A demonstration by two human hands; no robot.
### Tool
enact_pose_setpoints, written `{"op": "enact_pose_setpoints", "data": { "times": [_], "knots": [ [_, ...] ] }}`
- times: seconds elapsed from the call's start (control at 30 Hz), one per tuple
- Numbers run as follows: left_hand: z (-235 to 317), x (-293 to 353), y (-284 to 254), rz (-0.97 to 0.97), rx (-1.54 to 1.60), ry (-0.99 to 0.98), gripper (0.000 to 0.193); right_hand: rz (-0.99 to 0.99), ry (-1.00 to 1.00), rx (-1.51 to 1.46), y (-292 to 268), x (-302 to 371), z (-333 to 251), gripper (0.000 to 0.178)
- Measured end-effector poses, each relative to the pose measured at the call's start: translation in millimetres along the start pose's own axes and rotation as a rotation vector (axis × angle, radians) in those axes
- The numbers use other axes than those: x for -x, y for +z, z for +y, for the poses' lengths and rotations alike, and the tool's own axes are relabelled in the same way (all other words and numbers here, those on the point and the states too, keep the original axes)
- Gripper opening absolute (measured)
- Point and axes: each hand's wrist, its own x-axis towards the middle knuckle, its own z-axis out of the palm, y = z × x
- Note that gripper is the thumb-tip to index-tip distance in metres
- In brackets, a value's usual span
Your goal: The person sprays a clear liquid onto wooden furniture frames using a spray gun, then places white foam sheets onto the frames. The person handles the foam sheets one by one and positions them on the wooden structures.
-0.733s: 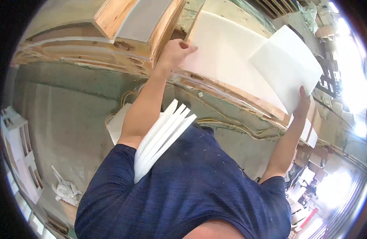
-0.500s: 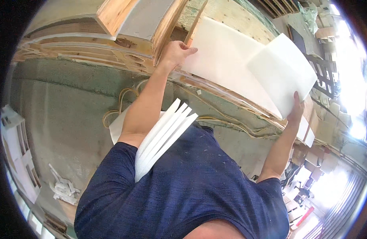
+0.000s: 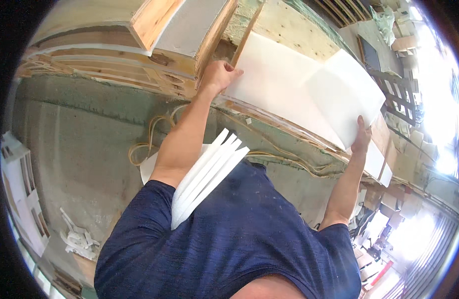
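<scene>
A thin white foam sheet point(image 3: 274, 70) lies along a wooden frame in front of me, its right part folded or overlapped by a second layer. At its left end, beside an upright thin board point(image 3: 247, 37), my left hand point(image 3: 219, 77) is closed with the thumb over the sheet's corner; the fingertips are partly hidden. My right hand point(image 3: 361, 135) grips the near right edge of the sheet, its thumb on top and its fingers underneath. Under my left upper arm, a folded bundle of white foam sheets point(image 3: 204, 179) is tucked against my dark blue shirt.
Left of the sheet stands a wooden frame piece with a grey top point(image 3: 192, 30). Yellowish hoses point(image 3: 289, 158) run over the floor below the frame. White scraps point(image 3: 79, 236) lie at lower left. A dark pallet point(image 3: 396, 97) stands at far right.
My right hand has moved slightly left and down, bringing the raised right end of the foam sheet lower and flatter. My left hand stays at the left corner.
</scene>
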Motion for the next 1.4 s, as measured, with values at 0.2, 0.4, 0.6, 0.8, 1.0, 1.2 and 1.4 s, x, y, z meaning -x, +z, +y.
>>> {"op": "enact_pose_setpoints", "data": {
  "times": [0.2, 0.4, 0.6, 0.8, 1.0, 1.2, 1.4],
  "knots": [
    [-4.3, -1.0, 7.1, 0.078, -0.078, 0.064, 0.043, -0.034, -0.005, 0.039, 5.4, -9.1, 3.1, 0.061],
    [12.9, 0.7, 13.4, 0.168, -0.192, 0.202, 0.056, 0.007, -0.025, 0.106, 3.7, -12.0, 15.3, 0.053],
    [49.0, -9.6, 55.7, 0.057, -0.804, 0.361, 0.063, -0.002, -0.068, 0.407, 5.1, -18.3, 15.6, 0.058],
    [51.7, -11.1, 69.9, 0.051, -1.034, 0.306, 0.063, 0.066, -0.077, 0.586, 0.5, -44.1, 10.0, 0.074],
    [72.6, 34.4, 133.8, -0.16, -1.019, 0.52, 0.073, 0.036, -0.052, 0.691, -8.1, -49.3, 72.3, 0.075],
    [85.7, 38.1, 163.5, -0.232, -1.046, 0.553, 0.08, -0.001, 0.01, 0.766, -1.5, -37.9, 108.5, 0.061],
    [87.2, 45.3, 178.9, -0.189, -1.139, 0.497, 0.095, -0.034, 0.028, 0.738, 1.5, -27.5, 112.7, 0.055]
  ]
}}
